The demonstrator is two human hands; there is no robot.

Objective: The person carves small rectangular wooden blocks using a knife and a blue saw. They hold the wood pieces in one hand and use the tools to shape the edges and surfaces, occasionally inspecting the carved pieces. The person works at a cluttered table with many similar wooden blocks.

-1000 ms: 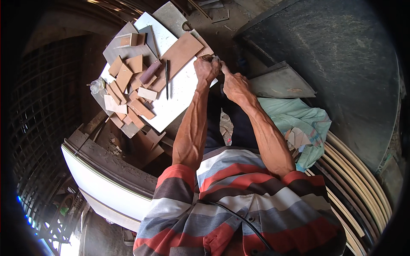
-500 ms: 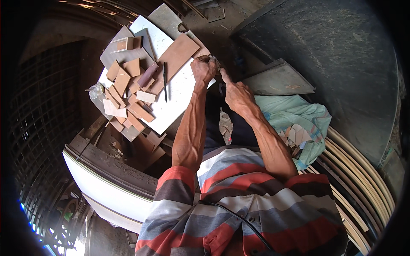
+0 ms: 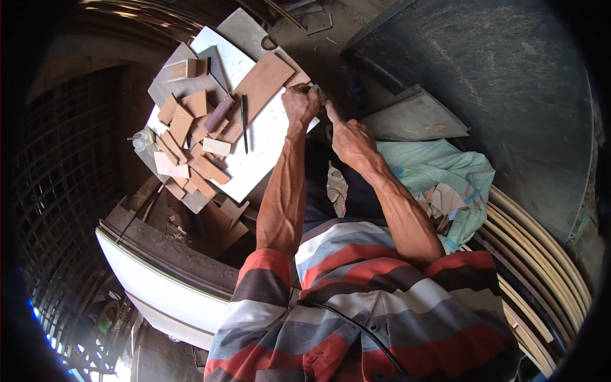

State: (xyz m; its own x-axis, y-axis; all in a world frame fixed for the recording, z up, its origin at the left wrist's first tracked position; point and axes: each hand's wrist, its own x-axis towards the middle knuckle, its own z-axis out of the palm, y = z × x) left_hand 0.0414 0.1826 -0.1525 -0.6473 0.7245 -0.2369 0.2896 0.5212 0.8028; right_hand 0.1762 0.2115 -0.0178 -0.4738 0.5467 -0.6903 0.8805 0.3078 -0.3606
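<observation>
At the right edge of a white board [image 3: 275, 130], my left hand [image 3: 300, 107] is closed in a fist, pressed on something small that its fingers hide. My right hand [image 3: 350, 135] is beside it, fingers curled, the index finger stretched toward the left hand's fingertips; what it grips is hidden under it. Just left of my hands lies a long brown wooden board [image 3: 264, 83]. A thin black pen-like stick [image 3: 244, 124] rests on the white board. Next to it is a dark reddish-brown cylinder [image 3: 219, 113] on a pile of small wooden pieces [image 3: 182, 124].
A small open wooden box [image 3: 184, 69] and a clear plastic bag [image 3: 142, 139] sit on the left side. To the right is a pale green sack [image 3: 439, 162] with wood scraps. Bent wooden strips [image 3: 541, 248] curve at lower right. A large dark panel [image 3: 490, 83] leans beyond.
Both hands have shifted very slightly left and stay together at the board's edge. The pieces on the board have kept their arrangement.
</observation>
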